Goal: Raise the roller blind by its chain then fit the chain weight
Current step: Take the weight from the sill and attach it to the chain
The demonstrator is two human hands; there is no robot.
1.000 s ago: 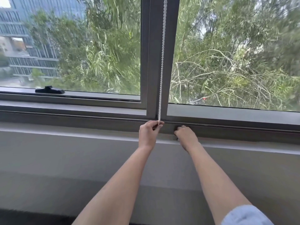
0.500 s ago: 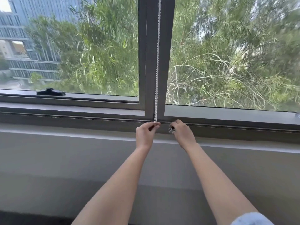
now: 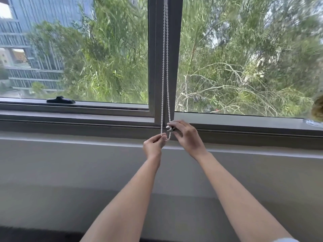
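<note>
The blind itself is out of view above the frame and both panes are uncovered, so the raising appears done and the step in hand looks like fitting the weight onto the chain. The bead chain hangs down the centre mullion in two strands that meet in a small loop just below the frame's bottom rail. The left hand has its grip closed in a pinch on the bottom of that loop, thumb and forefinger together. The right hand sits just beside it, its grip closed on a small dark piece with a pale edge, seemingly the chain weight, brought up against the right strand; whether it is already touching the beads cannot be told. To do this well, the person should keep the loop steady and lightly taut with the left hand, so the strands stay apart and untwisted, then seat the lowest beads squarely in the weight before letting go. A slack or twisted loop would likely let the beads slip out. No containers are visible; only a black window handle rests on the left sill, well apart from the work.
</note>
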